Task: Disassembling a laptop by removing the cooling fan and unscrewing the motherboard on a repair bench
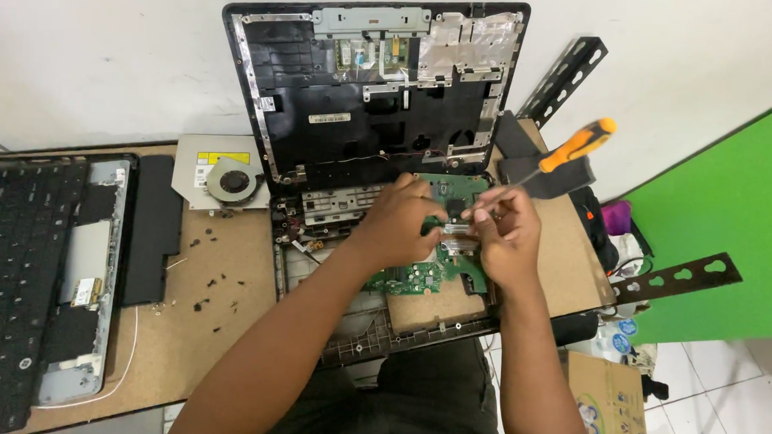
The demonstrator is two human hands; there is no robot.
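Observation:
A dismantled black laptop (365,88) lies open on the brown desk (211,322), its lid shell propped against the wall. Its green circuit board (414,278) sits in the base. My left hand (399,222) rests on the board and pinches a small part near its middle. Close beside it, my right hand (509,234) is closed on a screwdriver with an orange handle (581,142). The shaft slants down to a tip that meets the board between the two hands. What sits under the fingers is hidden.
A removed keyboard panel (33,282) and a black cover (150,230) lie at the left. A drive with a cooling fan (225,181) and several loose black screws (208,283) sit mid-desk. Slotted metal brackets (675,278), a cardboard box (606,400) and a green surface (727,237) stand at right.

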